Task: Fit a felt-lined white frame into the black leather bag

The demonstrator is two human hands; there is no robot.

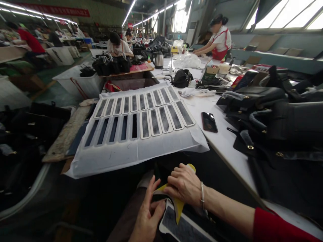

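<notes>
A yellow piece (179, 209), curved and rolled at its top end, is gripped in my right hand (183, 184), whose fingers wrap round it. Under its lower edge lies a dark rectangular panel (180, 223) with a pale border, low in the view. My left hand (148, 215) is at the panel's left end, thumb and some fingers bent near its corner, forefinger pointing up; the thumb appears to touch the panel's edge. Beyond my hands, a white sheet (118, 151) bears two rows of similar pale-edged frames and panels.
A phone (209, 122) lies on the white table (224, 148) to the right. Black bags (290, 124) are piled at the right, and more (22, 144) fill a bin at the left. A kettle (158, 60) stands further back. A person in a red apron (222, 42) works across the table.
</notes>
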